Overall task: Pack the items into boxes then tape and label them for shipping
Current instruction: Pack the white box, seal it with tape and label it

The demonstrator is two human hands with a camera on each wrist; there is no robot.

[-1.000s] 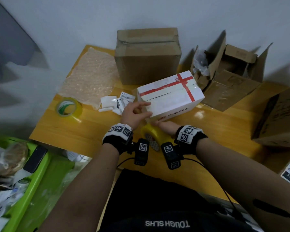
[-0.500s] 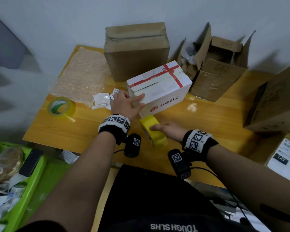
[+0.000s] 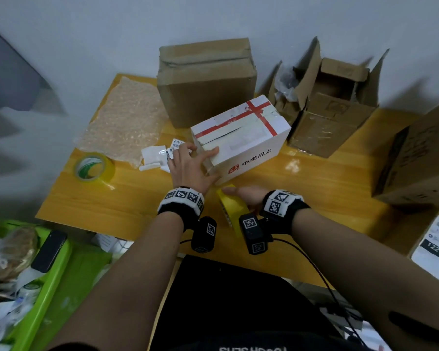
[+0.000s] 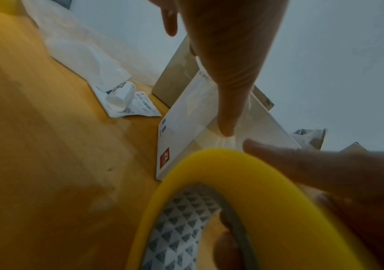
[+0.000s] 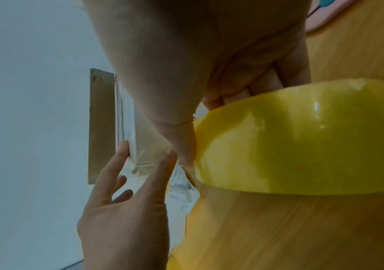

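A white box (image 3: 241, 138) printed with a red ribbon sits mid-table, a clear strip of tape along its top seam. My left hand (image 3: 195, 158) presses flat on the box's near left end with straight fingers (image 4: 227, 113); the box (image 4: 181, 127) fills the middle of that view. Just in front of the box's near corner, my right hand (image 3: 238, 196) grips a yellow tape roll (image 3: 228, 206) held on edge. The right wrist view shows the yellow tape roll (image 5: 301, 137) under my curled fingers, with the thumb (image 5: 181, 146) toward the box (image 5: 137, 138).
A closed brown carton (image 3: 205, 82) stands behind the white box, an open carton (image 3: 335, 102) to its right, a large carton (image 3: 416, 158) at the far right. Bubble wrap (image 3: 124, 117), a clear tape roll (image 3: 93, 167) and paper labels (image 3: 160, 155) lie left. A green bin (image 3: 48, 274) sits below the table's left edge.
My right hand drew the yellow roll out from under the box toward me and now holds it by the near corner. My left hand stayed pressed on the box's end.
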